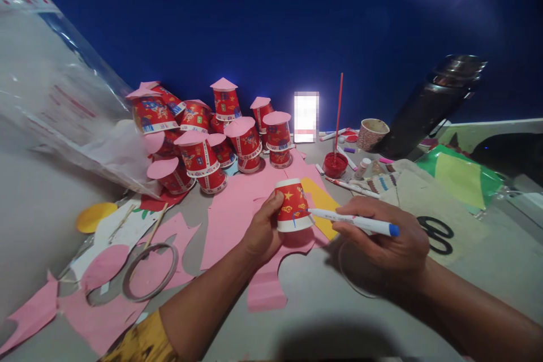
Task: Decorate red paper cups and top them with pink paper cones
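A red paper cup (289, 199) with gold stars and a white rim is upside down in my left hand (266, 225), its thumb pressed on the side. My right hand (384, 235) grips a white marker (354, 220) with a blue end cap. The marker's tip meets the cup's side near blue lines drawn low on the red. Under the cup lie pink paper (227, 220) and a yellow-orange paper piece (324, 215).
Red cups with pink paper cone tops (197, 155) are stacked at the back left. A tape roll (150, 272) and pink scraps lie left. Behind my right hand are a red pot (335, 165), black-handled scissors (436, 235), a patterned cup (372, 134) and a black flask (428, 107).
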A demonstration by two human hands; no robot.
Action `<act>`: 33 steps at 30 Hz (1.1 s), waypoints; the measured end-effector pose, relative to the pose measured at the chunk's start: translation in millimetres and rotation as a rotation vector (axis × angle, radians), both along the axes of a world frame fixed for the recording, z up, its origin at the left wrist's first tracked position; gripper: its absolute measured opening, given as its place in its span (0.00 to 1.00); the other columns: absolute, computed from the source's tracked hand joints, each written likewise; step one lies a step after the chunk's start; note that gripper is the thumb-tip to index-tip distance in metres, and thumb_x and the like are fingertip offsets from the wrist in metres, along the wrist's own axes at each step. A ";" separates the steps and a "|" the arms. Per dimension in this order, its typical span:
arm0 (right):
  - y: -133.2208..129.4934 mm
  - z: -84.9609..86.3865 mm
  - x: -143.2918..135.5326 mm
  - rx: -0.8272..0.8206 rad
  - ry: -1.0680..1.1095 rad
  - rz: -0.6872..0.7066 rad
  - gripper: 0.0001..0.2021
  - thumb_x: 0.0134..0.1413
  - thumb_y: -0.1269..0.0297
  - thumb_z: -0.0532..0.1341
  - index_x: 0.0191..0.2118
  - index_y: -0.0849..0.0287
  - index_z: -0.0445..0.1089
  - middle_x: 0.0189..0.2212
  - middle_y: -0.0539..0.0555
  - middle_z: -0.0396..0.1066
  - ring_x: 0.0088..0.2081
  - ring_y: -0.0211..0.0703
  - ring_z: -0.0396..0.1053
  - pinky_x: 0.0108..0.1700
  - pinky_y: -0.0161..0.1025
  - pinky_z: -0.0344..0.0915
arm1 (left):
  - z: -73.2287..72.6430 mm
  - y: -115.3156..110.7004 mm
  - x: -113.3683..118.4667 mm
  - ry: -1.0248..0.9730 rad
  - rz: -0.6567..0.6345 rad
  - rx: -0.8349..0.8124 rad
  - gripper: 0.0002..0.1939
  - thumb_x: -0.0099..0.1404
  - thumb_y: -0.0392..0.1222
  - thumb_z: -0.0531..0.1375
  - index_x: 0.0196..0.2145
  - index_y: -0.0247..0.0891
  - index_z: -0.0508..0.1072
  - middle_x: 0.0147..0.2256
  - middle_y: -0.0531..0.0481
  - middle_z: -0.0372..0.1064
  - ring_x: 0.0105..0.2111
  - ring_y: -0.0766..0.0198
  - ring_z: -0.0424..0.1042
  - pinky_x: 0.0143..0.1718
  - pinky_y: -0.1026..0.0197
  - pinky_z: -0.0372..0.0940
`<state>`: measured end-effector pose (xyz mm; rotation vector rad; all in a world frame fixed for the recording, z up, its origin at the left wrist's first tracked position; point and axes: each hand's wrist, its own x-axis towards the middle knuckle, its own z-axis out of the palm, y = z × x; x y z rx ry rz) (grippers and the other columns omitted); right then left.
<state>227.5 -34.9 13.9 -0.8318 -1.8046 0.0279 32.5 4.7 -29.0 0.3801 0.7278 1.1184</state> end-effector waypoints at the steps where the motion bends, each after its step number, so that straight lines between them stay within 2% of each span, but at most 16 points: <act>1: 0.1 -0.2 0.1 0.001 0.001 0.000 0.02 0.62 0.69 0.66 0.38 0.54 0.76 0.27 0.52 0.80 0.27 0.43 0.78 0.30 0.38 0.76 | 1.0 -0.1 0.2 0.004 -0.004 -0.002 0.15 0.63 0.44 0.67 0.45 0.33 0.77 0.43 0.39 0.80 0.46 0.49 0.79 0.57 0.46 0.69; 14: 0.7 0.3 -0.5 -0.021 0.006 0.056 0.02 0.61 0.70 0.66 0.39 0.56 0.76 0.28 0.53 0.80 0.28 0.43 0.78 0.33 0.37 0.76 | -0.7 -0.5 -0.5 0.015 -0.011 -0.002 0.15 0.63 0.43 0.66 0.46 0.32 0.77 0.42 0.39 0.80 0.41 0.53 0.80 0.54 0.49 0.70; 23: -1.4 3.3 1.1 -0.020 -0.052 0.108 0.01 0.62 0.68 0.65 0.39 0.57 0.75 0.28 0.53 0.80 0.28 0.43 0.78 0.32 0.37 0.75 | 2.1 -0.6 -0.7 0.039 -0.013 0.010 0.14 0.63 0.44 0.66 0.43 0.33 0.77 0.37 0.41 0.80 0.37 0.53 0.80 0.51 0.49 0.72; 29: -1.9 7.4 0.7 -0.050 -0.065 0.164 0.03 0.61 0.71 0.63 0.39 0.57 0.74 0.25 0.52 0.78 0.26 0.42 0.77 0.30 0.36 0.73 | 2.1 -0.4 0.4 0.016 -0.004 0.023 0.12 0.64 0.43 0.66 0.43 0.34 0.78 0.38 0.42 0.80 0.40 0.52 0.80 0.54 0.48 0.71; 33: -1.0 8.0 1.1 -0.042 -0.031 0.174 0.04 0.60 0.72 0.63 0.39 0.58 0.74 0.26 0.53 0.77 0.26 0.41 0.76 0.29 0.36 0.73 | 1.6 0.1 0.6 0.023 -0.009 0.020 0.12 0.63 0.44 0.66 0.41 0.33 0.78 0.39 0.41 0.80 0.40 0.53 0.80 0.53 0.50 0.72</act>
